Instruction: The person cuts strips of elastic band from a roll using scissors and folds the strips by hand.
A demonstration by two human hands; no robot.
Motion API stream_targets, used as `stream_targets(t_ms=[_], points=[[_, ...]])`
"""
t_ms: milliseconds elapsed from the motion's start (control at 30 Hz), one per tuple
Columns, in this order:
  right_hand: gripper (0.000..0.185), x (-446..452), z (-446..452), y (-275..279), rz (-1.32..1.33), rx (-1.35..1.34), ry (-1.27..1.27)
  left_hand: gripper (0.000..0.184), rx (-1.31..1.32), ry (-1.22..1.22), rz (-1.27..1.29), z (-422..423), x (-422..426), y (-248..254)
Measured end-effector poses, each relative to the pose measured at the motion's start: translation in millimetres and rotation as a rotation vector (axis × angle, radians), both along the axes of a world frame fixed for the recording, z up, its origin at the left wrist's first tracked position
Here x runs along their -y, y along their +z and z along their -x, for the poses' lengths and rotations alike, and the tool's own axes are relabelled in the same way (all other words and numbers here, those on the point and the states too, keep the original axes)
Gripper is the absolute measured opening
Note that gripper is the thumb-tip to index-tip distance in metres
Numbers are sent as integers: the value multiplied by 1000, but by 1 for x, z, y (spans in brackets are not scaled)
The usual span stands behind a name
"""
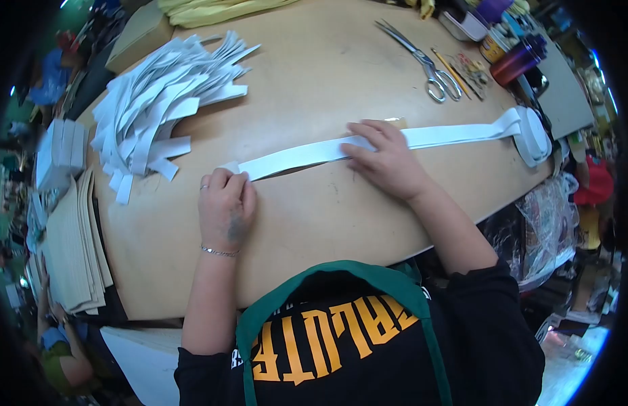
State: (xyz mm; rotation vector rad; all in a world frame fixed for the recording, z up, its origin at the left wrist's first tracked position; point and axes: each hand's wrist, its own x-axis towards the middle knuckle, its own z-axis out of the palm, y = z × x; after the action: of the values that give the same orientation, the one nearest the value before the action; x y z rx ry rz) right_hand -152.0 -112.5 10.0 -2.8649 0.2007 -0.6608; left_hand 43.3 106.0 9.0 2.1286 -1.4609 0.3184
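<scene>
My left hand (226, 206) was curled nearly closed, fingertips pinching the white strip (294, 155) near its left end. My right hand (385, 159) was partly open, fingers parted and lying over the same strip farther along; its underside was hidden, so I couldn't tell whether it pinched anything.

Head view, the only one. My left fingers covered part of the strip's end; a small white bit showed just past the knuckles, fold or tip unclear. My right hand hid a middle stretch. A lengthwise line showed right of that hand; couldn't tell a fold from a second layer. Dark sliver under the strip's near edge: shadow or gap, unclear. A small tan piece (396, 122) poked out beyond my right hand, mostly covered.

The strip lay across the table (314, 230) in front of me, long axis left to right, slanting away from me toward the right, where it met a flattened white coil (532, 139) near the table's right edge.

A heap of white strips (158, 101) sat far left, overlapping too much to count. Scissors (422, 64) lay beyond the strip, blades pointing away and left. Yellow cloth (219, 10) was cut off at the top; the outer edges were dark and blurred.
</scene>
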Motion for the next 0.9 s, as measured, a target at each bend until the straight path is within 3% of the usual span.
stream_targets(t_ms=[167, 567, 900], points=[[22, 14, 41, 0, 93, 14, -180, 8, -26, 9, -23, 1, 1, -1], [20, 37, 51, -5, 244, 35, -123, 8, -17, -2, -44, 1, 3, 0], [32, -56, -5, 1, 22, -3, -113, 6, -16, -3, -66, 2, 3, 1]])
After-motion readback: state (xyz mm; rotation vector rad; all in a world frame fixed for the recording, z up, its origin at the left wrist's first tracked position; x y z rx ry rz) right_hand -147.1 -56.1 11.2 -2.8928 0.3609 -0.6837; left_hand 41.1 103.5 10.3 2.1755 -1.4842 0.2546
